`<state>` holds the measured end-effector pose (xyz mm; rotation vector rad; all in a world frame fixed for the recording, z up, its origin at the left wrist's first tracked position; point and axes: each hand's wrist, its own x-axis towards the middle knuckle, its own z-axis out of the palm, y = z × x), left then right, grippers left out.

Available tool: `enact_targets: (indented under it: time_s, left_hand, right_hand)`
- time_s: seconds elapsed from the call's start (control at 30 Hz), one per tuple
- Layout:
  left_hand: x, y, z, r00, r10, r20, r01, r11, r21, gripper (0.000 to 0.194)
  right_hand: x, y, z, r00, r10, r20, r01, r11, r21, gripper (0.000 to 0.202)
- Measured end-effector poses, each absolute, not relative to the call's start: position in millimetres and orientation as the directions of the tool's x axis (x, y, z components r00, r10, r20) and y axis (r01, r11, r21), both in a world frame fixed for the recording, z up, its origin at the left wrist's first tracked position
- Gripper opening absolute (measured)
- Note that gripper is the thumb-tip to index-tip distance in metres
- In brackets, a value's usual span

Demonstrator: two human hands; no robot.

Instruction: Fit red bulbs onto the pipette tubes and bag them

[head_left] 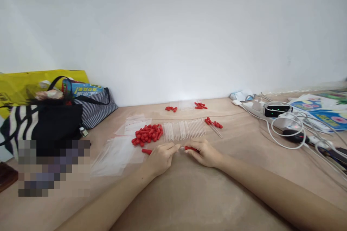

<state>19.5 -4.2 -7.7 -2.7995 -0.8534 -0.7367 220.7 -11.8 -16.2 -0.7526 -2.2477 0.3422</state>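
Between my hands lies a thin clear glass dropper tube [182, 148]. My left hand [162, 157] is closed, pinching one end of the tube. The fingers of my right hand [205, 153] are closed around a red rubber dropper bulb [189, 148], which meets the tube's other end; how far the tube goes in is hidden. A single red bulb [146, 151] rests beside my left hand, partly covered by it. Beyond it is a pile of red bulbs [148, 134]. A row of clear tubes [184, 129] is laid out just past my hands.
Clear plastic bags [111, 157] lie left of the pile. Droppers with red bulbs [214, 122] sit right of the row, others [200, 106] near the wall. Bags [46, 126] stand at left. Tangled white cables [287, 144], a power strip [252, 111] and printed sheets [332, 119] occupy the right.
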Motion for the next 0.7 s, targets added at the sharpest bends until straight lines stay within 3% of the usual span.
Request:
enact_targets:
  time_s: [0.13,0.5,0.6,0.7]
  left_hand:
    - [20.6,-6.3,-8.4,0.737,0.488,0.468,0.569,-0.822,-0.037,0.033]
    - [25.7,-8.0,-6.1,0.744,0.55,0.38,0.618,-0.782,-0.079,0.03]
    - [25.0,-6.7,-6.4,0.735,0.56,0.383,0.616,-0.787,-0.031,0.031]
    - [25.9,-5.6,-6.1,0.673,0.58,0.459,0.595,-0.793,0.128,0.03]
  right_hand:
    - [220.4,-11.2,-17.3,-0.595,0.588,0.548,0.445,0.808,-0.386,0.019]
    - [219.8,-10.2,-17.8,-0.614,0.581,0.534,0.433,0.814,-0.386,0.023]
    - [219.0,-8.4,-17.2,-0.585,0.622,0.521,0.41,0.781,-0.472,0.022]
    - [215.1,-4.1,-16.3,-0.441,0.751,0.491,0.289,0.637,-0.715,0.019]
